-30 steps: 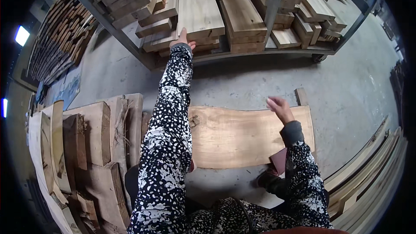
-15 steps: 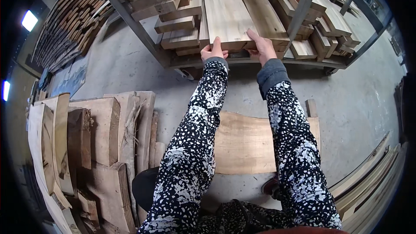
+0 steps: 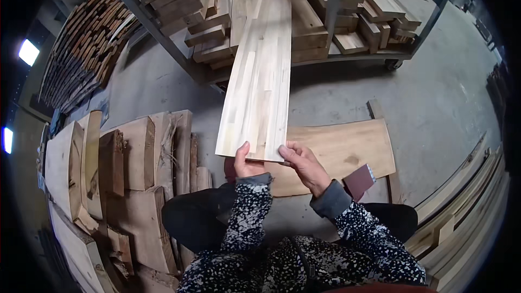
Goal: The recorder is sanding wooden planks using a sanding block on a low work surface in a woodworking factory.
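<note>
A long, pale wooden board (image 3: pixel 260 81) made of joined strips stretches away from me, its near end raised above the floor. My left hand (image 3: pixel 248 166) grips the near end at its left, thumb on top and fingers underneath. At the near right corner my right hand (image 3: pixel 307 166) holds it the same way. The far end overlaps the timber stack on the rack; whether it touches the stack I cannot tell. Below and to the right lies a wider wooden board (image 3: pixel 347 142), with a dark red sheet like sandpaper (image 3: pixel 358 183) at its near edge.
A metal rack (image 3: pixel 332 11) on wheels carries stacked timber ahead. Thick rough slabs (image 3: pixel 133 154) stand close on my left. Long thin planks (image 3: pixel 458 206) lie at the right, and a large plank pile (image 3: pixel 81 49) stands at the far left. A wooden batten (image 3: pixel 375 109) sits under the wide board.
The pale board has come off the rack's stack toward me, with both hands on its near end. My arms have drawn back, and the dark red sheet has come into view.
</note>
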Available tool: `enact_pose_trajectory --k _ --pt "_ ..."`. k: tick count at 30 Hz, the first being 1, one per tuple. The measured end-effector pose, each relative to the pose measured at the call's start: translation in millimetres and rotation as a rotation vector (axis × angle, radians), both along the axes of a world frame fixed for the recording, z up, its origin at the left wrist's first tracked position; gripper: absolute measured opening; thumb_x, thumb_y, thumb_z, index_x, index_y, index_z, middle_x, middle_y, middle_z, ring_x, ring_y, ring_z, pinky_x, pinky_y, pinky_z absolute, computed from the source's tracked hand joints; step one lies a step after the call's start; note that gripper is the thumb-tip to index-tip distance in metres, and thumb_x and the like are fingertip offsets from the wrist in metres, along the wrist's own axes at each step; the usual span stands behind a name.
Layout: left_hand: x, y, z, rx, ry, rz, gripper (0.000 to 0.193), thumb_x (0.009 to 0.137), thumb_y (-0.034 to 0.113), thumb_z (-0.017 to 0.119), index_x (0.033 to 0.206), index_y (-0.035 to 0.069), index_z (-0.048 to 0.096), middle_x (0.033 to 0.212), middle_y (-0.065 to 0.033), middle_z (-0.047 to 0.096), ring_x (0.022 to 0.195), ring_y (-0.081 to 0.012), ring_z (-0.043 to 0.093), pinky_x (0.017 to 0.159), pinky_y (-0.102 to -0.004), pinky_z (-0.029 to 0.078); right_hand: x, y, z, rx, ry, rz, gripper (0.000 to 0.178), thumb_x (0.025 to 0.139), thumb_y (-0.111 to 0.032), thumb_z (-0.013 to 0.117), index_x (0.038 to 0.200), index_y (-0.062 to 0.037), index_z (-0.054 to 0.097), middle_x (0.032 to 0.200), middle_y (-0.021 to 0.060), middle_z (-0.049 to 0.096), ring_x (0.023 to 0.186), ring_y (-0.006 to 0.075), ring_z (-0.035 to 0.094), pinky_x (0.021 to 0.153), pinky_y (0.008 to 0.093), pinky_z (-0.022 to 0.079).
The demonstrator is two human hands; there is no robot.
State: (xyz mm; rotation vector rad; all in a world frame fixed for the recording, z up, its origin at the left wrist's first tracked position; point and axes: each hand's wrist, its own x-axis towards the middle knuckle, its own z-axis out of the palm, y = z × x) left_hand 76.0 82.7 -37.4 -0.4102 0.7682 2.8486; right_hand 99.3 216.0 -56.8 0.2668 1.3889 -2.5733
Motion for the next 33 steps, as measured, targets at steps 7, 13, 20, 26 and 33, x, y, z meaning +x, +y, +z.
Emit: enact_pose_trajectory --k 7,13,20,26,33 --pt "97.7 -93.4 43.3 -0.233 0.133 -0.001 0.057 0.070 0.008 0.048 0.124 -0.001 0.031 0.122 -0.0149 0.041 0.113 -0.0286 0.040 0.097 -0.0417 0.031 -22.0 23.1 -15.7 -0.454 -0.209 -0.221 0.072 0.075 -0.045 0.059 0.124 -0.0004 0.030 0.116 0.0145 0.046 0.104 0.0227 0.047 0.090 0.0340 0.034" --pt "183.1 -168.7 52.0 -0.604 0.206 -0.032 0.062 0.066 0.007 0.049 0.124 -0.002 0.030 0.121 -0.0179 0.041 0.112 -0.0309 0.040 0.095 -0.0431 0.033 -12.7 -11.2 -41.3 -0.849 -0.003 -0.266 0.063 0.077 -0.031 0.061 0.121 0.0027 0.032 0.115 0.0156 0.047 0.107 0.0265 0.046 0.094 0.0367 0.035" --pt "174.6 -194.9 49.5 -0.662 0.071 -0.201 0.061 0.066 0.010 0.051 0.122 -0.003 0.032 0.118 -0.0189 0.043 0.109 -0.0315 0.044 0.093 -0.0407 0.036 73.3 -15.6 -88.2 -0.714 -0.224 -0.424 0.053 0.077 -0.023 0.062 0.118 0.0008 0.039 0.113 0.0145 0.049 0.103 0.0258 0.049 0.091 0.0375 0.039" --pt "99.0 -147.7 26.5 -0.613 0.000 -0.441 0.058 0.067 0.011 0.052 0.121 -0.002 0.034 0.116 -0.0174 0.046 0.105 -0.0313 0.046 0.092 -0.0404 0.037 84.7 33.4 -134.8 -0.710 -0.206 -0.715 0.050 0.079 -0.024 0.059 0.118 -0.0003 0.039 0.114 0.0151 0.048 0.106 0.0253 0.047 0.091 0.0403 0.038" --pt "-0.1 -105.6 9.0 -0.732 -0.139 -0.535 0.052 0.072 0.022 0.057 0.116 0.000 0.041 0.109 -0.0154 0.051 0.098 -0.0285 0.051 0.086 -0.0392 0.041 92.8 76.9 -152.8 -0.533 -0.376 -0.840 0.054 0.078 -0.036 0.058 0.115 -0.0005 0.042 0.112 0.0156 0.050 0.105 0.0242 0.047 0.086 0.0382 0.041"
